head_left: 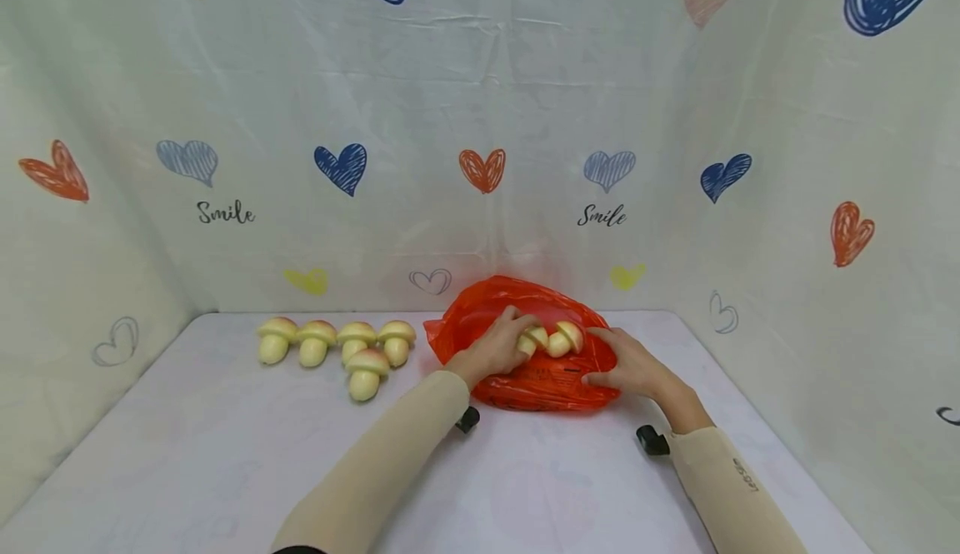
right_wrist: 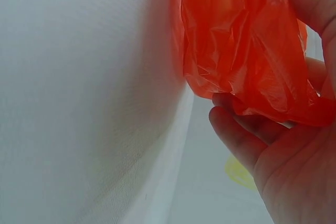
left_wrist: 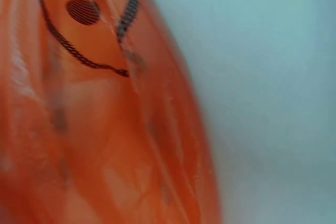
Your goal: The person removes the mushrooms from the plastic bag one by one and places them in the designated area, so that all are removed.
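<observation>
A red plastic bag point(head_left: 540, 383) lies on the table with its mouth spread open. My left hand point(head_left: 501, 344) reaches over the bag's mouth and grips a toy mushroom point(head_left: 529, 341) with a yellowish cap and pale stem. Just right of it, another mushroom point(head_left: 566, 339) lies at the bag's opening. My right hand point(head_left: 633, 362) holds the bag's right edge; the right wrist view shows thumb and fingers about the crumpled plastic point(right_wrist: 247, 40). Printed red plastic point(left_wrist: 110, 129) fills much of the left wrist view, where the left hand itself is hidden.
Several more mushrooms point(head_left: 317, 342) stand at the back left of the white table point(head_left: 225, 454), one of them point(head_left: 365, 375) in front of the row. A white curtain point(head_left: 405, 229) with printed hearts hangs behind and along both sides.
</observation>
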The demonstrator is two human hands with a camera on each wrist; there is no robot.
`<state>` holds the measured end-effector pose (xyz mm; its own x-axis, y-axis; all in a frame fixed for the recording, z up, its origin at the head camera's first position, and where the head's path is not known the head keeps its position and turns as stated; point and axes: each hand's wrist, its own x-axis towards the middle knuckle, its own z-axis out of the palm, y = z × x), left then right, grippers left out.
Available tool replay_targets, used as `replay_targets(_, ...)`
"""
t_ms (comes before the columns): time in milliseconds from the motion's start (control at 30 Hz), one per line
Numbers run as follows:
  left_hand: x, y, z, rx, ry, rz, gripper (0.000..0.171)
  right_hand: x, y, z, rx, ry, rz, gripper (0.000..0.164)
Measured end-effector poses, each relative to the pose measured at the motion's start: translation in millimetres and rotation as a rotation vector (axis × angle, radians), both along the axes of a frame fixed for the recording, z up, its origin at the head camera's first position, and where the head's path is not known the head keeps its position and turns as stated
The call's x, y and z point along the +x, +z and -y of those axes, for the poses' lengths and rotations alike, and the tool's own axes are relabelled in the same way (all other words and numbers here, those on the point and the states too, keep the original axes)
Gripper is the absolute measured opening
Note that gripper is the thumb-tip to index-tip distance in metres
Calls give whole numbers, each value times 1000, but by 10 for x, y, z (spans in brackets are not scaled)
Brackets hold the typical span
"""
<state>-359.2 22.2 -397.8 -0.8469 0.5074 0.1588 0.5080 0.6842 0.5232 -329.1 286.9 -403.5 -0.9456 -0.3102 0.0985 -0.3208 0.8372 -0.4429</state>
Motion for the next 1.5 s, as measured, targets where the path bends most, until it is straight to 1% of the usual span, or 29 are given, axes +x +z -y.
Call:
replay_targets(133,73,46,29,28,-6,-21,54,-10,-4,-10,8,0,-25,86)
replay_targets(233,146,80,68,53,-5,-21,55,-7,2,-12,6,3,-41,85)
replay_targets(400,276,106,138,89,-15,-29,55,12,13,-12,-19,-10,-31,85)
replay_targets(500,355,127,181,119,-26,-52,54,19,15,-18,-23,-20,-27,85)
replay_targets(633,478,180,248,147,-25,-70,53,8,12,-18,-21,-16,-32,85)
replay_targets(833,651,259,339,195,-47,-121,53,15,25,-8,-35,-16,-18,89)
replay_targets(1000,771,281,434,226,-58,-170,52,26,32,-4,-34,-17,-28,88)
replay_targets(1100,844,295,509,256,-59,-182,52,26,24,-5,-34,-21,-36,87)
replay_targets(1233,921,324,625,307,-56,-197,52,21,21,-4,-31,-23,-29,85)
replay_targets(1367,961,365,740,355,-32,-228,53,18,27,-9,-18,-27,-26,83)
replay_targets(1433,977,378,796,368,-18,-243,54,18,30,-12,-19,-32,-23,82)
replay_targets(1500,993,379,850,363,-4,-257,53,19,31,-11,-17,-33,-19,81)
